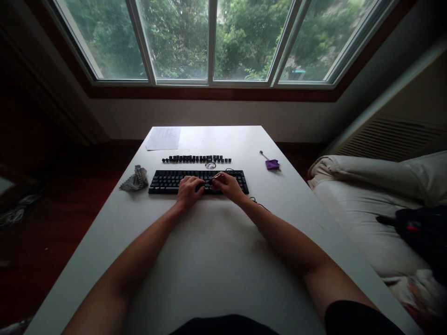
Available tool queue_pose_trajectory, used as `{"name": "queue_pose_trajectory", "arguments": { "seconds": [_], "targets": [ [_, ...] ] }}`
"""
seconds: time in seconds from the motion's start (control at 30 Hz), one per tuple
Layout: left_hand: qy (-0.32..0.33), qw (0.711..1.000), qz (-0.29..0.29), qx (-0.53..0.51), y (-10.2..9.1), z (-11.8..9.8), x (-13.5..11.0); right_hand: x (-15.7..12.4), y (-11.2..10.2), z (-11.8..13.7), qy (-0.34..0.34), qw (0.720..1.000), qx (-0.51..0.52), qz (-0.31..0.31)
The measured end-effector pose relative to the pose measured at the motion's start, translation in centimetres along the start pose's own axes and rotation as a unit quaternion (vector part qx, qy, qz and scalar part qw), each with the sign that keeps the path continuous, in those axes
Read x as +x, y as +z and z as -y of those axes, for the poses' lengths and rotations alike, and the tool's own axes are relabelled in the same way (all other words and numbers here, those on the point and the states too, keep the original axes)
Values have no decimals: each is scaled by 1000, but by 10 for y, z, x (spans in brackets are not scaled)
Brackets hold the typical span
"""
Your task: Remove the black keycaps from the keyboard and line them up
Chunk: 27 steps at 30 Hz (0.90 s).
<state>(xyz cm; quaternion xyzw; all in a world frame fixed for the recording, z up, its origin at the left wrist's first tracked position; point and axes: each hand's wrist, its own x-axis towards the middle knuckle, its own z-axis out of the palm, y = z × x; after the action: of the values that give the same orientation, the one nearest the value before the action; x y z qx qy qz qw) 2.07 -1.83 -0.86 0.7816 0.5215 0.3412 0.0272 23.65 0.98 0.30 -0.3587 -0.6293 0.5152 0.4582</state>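
A black keyboard (164, 182) lies across the white table in front of me. My left hand (189, 190) rests on its middle, fingers bent over the keys and thumb near the front edge, holding it. Just right of it, my right hand (228, 184) is closed in a pinch over the keys. Something small, thin and dark is between its fingertips, too dim to name. Behind the keyboard stands a row of loose black keycaps (193, 159), with a small round shiny item (210, 165) between them and the keyboard.
A crumpled grey cloth (135, 179) lies left of the keyboard. To the right are a purple cloth (272, 164) and a small thin-handled brush (263, 154). A sheet of paper (163, 138) lies at the back left. A cable (258, 203) trails near my right forearm.
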Motion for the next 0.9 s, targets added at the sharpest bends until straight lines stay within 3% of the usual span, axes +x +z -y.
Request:
{"name": "queue_pose_trajectory", "arguments": {
  "seconds": [0.27, 0.53, 0.73, 0.83, 0.9],
  "targets": [
    [-9, 1000, -2, 8, 2, 1, -1, 2, 1, -6, 21, 999, 26, -16],
    [6, 1000, 17, 18, -8, -1, -3, 2, -6, 9, 48, 999, 21, -3],
    [-24, 1000, -4, 14, -13, 0, 0, 6, -8, 25, 45, 995, 59, -73],
    [-46, 998, -27, 22, -14, 5, 0, 7, -6, 31, 66, 993, 96, -21],
    [-61, 997, -40, 33, -14, 9, 0, 8, -6, 32, 78, 994, 62, 44]
  ]
}}
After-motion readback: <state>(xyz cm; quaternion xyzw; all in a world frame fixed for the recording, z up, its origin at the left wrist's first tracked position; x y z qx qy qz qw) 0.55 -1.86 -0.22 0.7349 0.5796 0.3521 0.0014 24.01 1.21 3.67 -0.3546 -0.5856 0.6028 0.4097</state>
